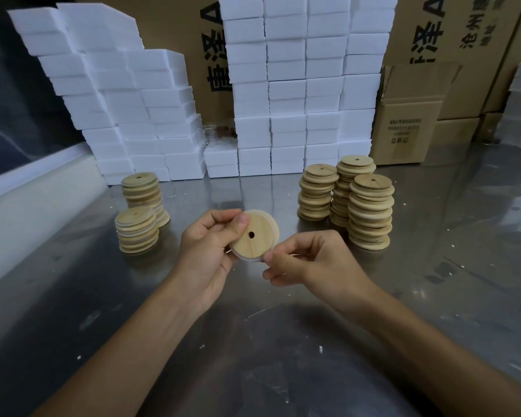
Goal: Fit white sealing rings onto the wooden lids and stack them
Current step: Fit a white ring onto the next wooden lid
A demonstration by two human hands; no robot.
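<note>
Both hands hold one wooden lid [251,234] above the metal table [283,341]: the left hand [206,251] curls round its left edge, the right hand [307,260] pinches a white sealing ring [254,257] at its lower rim. Ringed stacks [137,230] stand left, bare stacks [370,210] right. Far behind, white foam blocks [286,94] front cardboard cartons [415,115] printed with large black Chinese characters and an "A".

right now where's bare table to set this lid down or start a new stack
Bare metal table lies between the two left lid stacks and the three right lid stacks, ahead of the lid held by the left hand and right hand. The near table is bare too. The back is crowded with white boxes and cartons.
</note>
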